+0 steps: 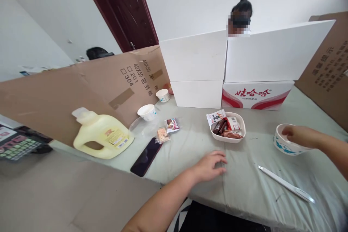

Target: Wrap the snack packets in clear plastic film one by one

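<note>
My left hand (210,165) rests palm down on the grey-green tablecloth (244,185), fingers loosely spread, holding nothing. My right hand (299,135) reaches into a white bowl with a blue pattern (282,145) at the right, its fingers curled inside the rim; what they hold, if anything, is hidden. Between the two hands, farther back, stands a white oval dish (228,136) filled with wrapped snacks (225,125). A white pen (285,184) lies on the cloth in front of the bowl.
A yellow detergent jug (102,136) lies at the left beside a black phone (146,156), two loose snack packets (167,130) and two paper cups (147,112). Cardboard sheets (67,94) and white boxes (244,65) wall the table. A person's head shows behind the boxes.
</note>
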Available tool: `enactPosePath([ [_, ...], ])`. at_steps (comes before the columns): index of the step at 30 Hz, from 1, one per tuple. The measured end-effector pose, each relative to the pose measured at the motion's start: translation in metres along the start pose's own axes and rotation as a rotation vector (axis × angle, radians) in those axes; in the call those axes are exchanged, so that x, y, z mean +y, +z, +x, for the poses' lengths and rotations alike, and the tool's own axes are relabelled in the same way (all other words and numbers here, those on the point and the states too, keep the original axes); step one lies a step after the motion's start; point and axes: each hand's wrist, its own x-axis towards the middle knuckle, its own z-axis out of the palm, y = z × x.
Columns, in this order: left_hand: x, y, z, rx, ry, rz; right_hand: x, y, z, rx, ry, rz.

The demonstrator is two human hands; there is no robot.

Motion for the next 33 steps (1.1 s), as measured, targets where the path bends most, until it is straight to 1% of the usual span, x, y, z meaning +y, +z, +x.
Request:
enactPosePath([
  [1, -0.004, -0.019, -0.001, 0.024, -0.032, 0.029, 0.002, -0.007, -0.006, -0.029, 0.011, -0.008],
  [2, -0.008, -0.040, -0.001, 0.064, -0.077, 0.108, 0.004, -0.012, -0.016, -0.069, 0.023, -0.010],
  [3, -0.015, -0.064, 0.000, 0.105, -0.159, 0.237, 0.005, -0.015, -0.031, -0.093, 0.030, -0.010],
  [4, -0.022, -0.089, 0.003, 0.129, -0.297, 0.387, 0.005, -0.014, -0.048, -0.105, 0.031, -0.004],
  [5, -0.031, -0.114, 0.007, 0.131, -0.476, 0.524, 0.003, -0.009, -0.069, -0.134, 0.000, 0.043],
  [6, -0.040, -0.137, 0.011, 0.142, -0.568, 0.567, 0.000, -0.001, -0.091, -0.201, -0.055, 0.088],
  [7, -0.049, -0.158, 0.016, 0.143, -0.625, 0.587, -0.004, 0.010, -0.114, -0.246, -0.108, 0.117],
  [8, -0.058, -0.176, 0.021, 0.134, -0.685, 0.602, -0.009, 0.023, -0.136, -0.285, -0.186, 0.131],
  [9, -0.066, -0.190, 0.027, 0.115, -0.744, 0.610, -0.015, 0.037, -0.156, -0.270, -0.280, 0.141],
  [10, -0.073, -0.199, 0.032, 0.079, -0.798, 0.608, -0.021, 0.051, -0.173, -0.207, -0.350, 0.132],
  [11, -0.079, -0.206, 0.037, 0.034, -0.848, 0.601, -0.026, 0.063, -0.187, -0.116, -0.373, 0.102],
  [13, -0.084, -0.208, 0.047, -0.071, -0.918, 0.580, -0.035, 0.082, -0.207, 0.050, -0.349, 0.022],
  [15, -0.083, -0.203, 0.057, -0.181, -0.939, 0.553, -0.042, 0.091, -0.218, 0.160, -0.288, -0.045],
  [17, -0.075, -0.193, 0.064, -0.280, -0.904, 0.514, -0.046, 0.093, -0.224, 0.206, -0.259, -0.079],
  [20, -0.050, -0.175, 0.066, -0.388, -0.783, 0.425, -0.049, 0.091, -0.228, 0.213, -0.261, -0.093],
  [22, -0.028, -0.157, 0.059, -0.406, -0.630, 0.337, -0.050, 0.089, -0.228, 0.217, -0.260, -0.089],
  [23, -0.017, -0.146, 0.054, -0.387, -0.525, 0.288, -0.051, 0.088, -0.227, 0.218, -0.260, -0.084],
  [24, -0.007, -0.132, 0.047, -0.321, -0.341, 0.221, -0.052, 0.088, -0.227, 0.221, -0.260, -0.077],
  [25, 0.002, -0.116, 0.040, -0.228, -0.166, 0.180, -0.052, 0.087, -0.227, 0.225, -0.259, -0.068],
  [26, 0.008, -0.098, 0.031, -0.123, -0.034, 0.175, -0.053, 0.087, -0.227, 0.229, -0.257, -0.056],
  [27, 0.012, -0.079, 0.022, -0.013, 0.059, 0.206, -0.053, 0.086, -0.227, 0.232, -0.256, -0.041],
  [28, 0.014, -0.060, 0.012, 0.084, 0.120, 0.262, -0.052, 0.086, -0.228, 0.235, -0.256, -0.025],
  [29, 0.014, -0.042, 0.001, 0.123, 0.168, 0.323, -0.051, 0.086, -0.228, 0.235, -0.252, -0.009],
  [31, 0.009, -0.012, -0.019, 0.135, 0.234, 0.372, -0.047, 0.086, -0.228, 0.220, -0.231, 0.016],
  [33, 0.003, 0.006, -0.036, 0.184, 0.239, 0.335, -0.044, 0.085, -0.224, 0.201, -0.189, 0.026],
])
